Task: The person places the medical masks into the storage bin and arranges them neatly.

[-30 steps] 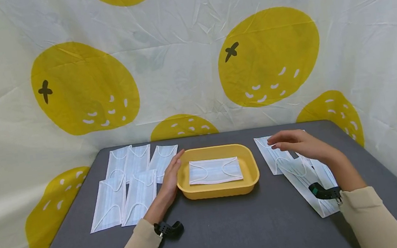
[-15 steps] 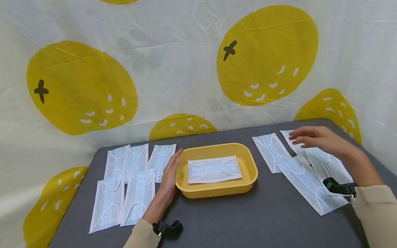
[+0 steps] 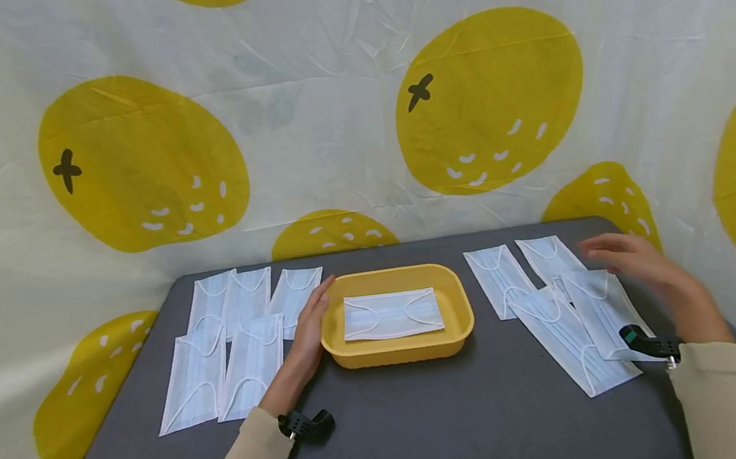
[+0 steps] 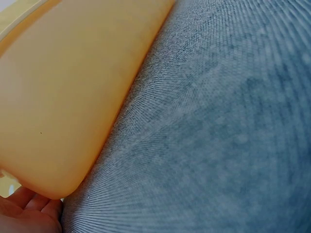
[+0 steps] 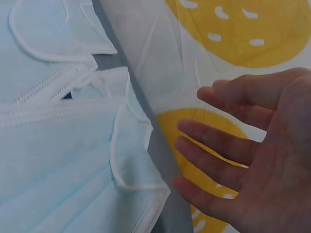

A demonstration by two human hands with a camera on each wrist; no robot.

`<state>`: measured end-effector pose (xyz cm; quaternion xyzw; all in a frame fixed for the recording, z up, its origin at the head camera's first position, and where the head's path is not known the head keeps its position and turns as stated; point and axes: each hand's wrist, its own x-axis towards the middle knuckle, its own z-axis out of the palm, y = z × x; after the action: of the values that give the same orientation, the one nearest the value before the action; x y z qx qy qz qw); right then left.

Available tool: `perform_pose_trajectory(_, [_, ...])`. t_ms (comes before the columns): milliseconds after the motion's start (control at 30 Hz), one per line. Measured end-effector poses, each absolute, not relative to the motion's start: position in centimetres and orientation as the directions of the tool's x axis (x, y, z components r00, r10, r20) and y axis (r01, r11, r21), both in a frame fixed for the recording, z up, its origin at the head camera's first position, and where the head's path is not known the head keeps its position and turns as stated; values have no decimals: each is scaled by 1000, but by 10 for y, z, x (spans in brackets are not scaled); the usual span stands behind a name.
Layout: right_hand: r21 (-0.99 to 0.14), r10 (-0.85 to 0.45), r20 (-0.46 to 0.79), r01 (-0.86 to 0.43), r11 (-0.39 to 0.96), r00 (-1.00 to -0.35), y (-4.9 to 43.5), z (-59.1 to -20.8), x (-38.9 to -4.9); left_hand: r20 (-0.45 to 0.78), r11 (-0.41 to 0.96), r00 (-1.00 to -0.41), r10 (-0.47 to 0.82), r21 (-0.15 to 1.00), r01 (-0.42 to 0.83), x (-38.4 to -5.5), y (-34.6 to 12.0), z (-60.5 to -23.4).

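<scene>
My left hand (image 3: 306,340) rests against the left side of a yellow plastic tray (image 3: 400,351), fingers straight along its wall. In the left wrist view its fingers (image 4: 30,200) lie at the tray's corner. One pale blue face mask (image 3: 392,315) lies flat inside, ear loops up. Over on the right, my right hand (image 3: 656,271) hovers with relaxed fingers and nothing in them, just right of several face masks (image 3: 605,319) that partly overlap. In the right wrist view the fingers (image 5: 218,141) are spread apart from the nearest mask (image 5: 58,170).
Several more face masks (image 3: 190,381) lie in two rows left of the tray, some overlapping. The dark grey tabletop (image 3: 434,428) stretches in front. A white curtain (image 3: 329,135) with yellow fruit prints hangs behind the table and along its sides.
My right hand has moved rightward from above the right-hand masks, uncovering them; it carries nothing. My left hand stays at the tray. The head view has shifted slightly.
</scene>
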<state>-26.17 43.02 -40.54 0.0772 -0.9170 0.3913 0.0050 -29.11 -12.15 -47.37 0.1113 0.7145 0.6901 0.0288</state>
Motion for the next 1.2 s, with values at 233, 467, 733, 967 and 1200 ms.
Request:
perform_pose_trajectory(233, [-725,41,-105,105,681,-994,444,-417,-262,107,39,-976,189,992,117,-291,-123,-474])
perform_pose_trajectory(467, [-733,66,-229,217,645,-971,454,-422,-261,100,34,-976,191,994,108,-291,-124,-475])
perform_pose_trajectory(733, [-752,56,-249,229,618,-967,464,-430,-258,82,13,-974,213,996,86,-283,-123,-463])
perform_pose_trajectory(967, [-740,-45,-270,177,649,-962,469,-429,-249,84,-12,-965,248,996,83,-274,-122,-448])
perform_pose_trajectory(1200, [-731,-137,-329,160,663,-934,474,-428,-244,88,-10,-964,250,996,88,-274,-121,-448])
